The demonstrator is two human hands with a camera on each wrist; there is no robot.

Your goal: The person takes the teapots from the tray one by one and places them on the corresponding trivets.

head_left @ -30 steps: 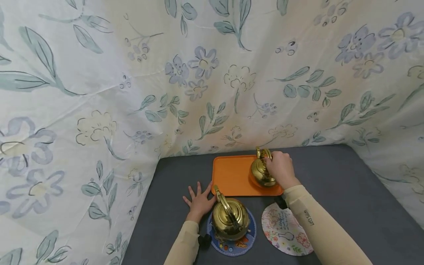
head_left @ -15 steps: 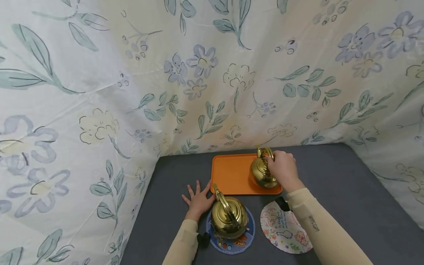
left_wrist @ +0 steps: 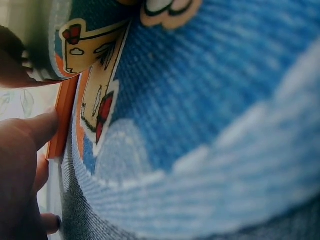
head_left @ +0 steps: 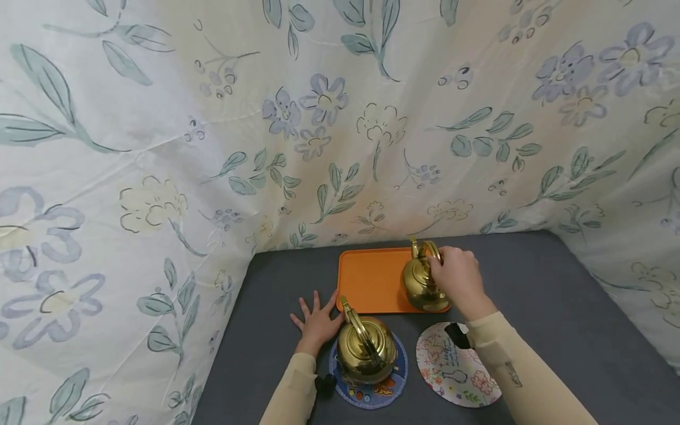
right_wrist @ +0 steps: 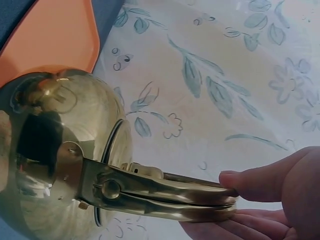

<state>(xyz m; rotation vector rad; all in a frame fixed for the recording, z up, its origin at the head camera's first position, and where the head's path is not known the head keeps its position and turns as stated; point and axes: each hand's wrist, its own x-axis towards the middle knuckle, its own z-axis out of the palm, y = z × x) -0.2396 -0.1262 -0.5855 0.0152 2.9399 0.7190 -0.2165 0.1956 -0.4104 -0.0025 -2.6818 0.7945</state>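
Observation:
My right hand (head_left: 458, 277) grips the handle of a small gold kettle (head_left: 419, 282) over the right end of an orange tray (head_left: 372, 277). In the right wrist view the fingers (right_wrist: 265, 195) curl round the brass handle (right_wrist: 165, 192), with the kettle body (right_wrist: 55, 150) in front of the tray (right_wrist: 50, 35). A larger gold kettle (head_left: 366, 348) stands on a round blue coaster (head_left: 372, 395). My left hand (head_left: 317, 321) lies flat with spread fingers on the grey table, left of that kettle. The left wrist view shows the blue coaster (left_wrist: 200, 125) very close and fingers (left_wrist: 25, 145) beside it.
A round white coaster with floral print (head_left: 457, 369) lies bare on the grey table (head_left: 558, 307), below the tray and right of the blue one. Floral cloth walls (head_left: 212, 118) close in the table at the back, left and right.
My right hand and the small kettle have shifted slightly towards the tray's near right edge. The left hand and the large kettle have stayed put.

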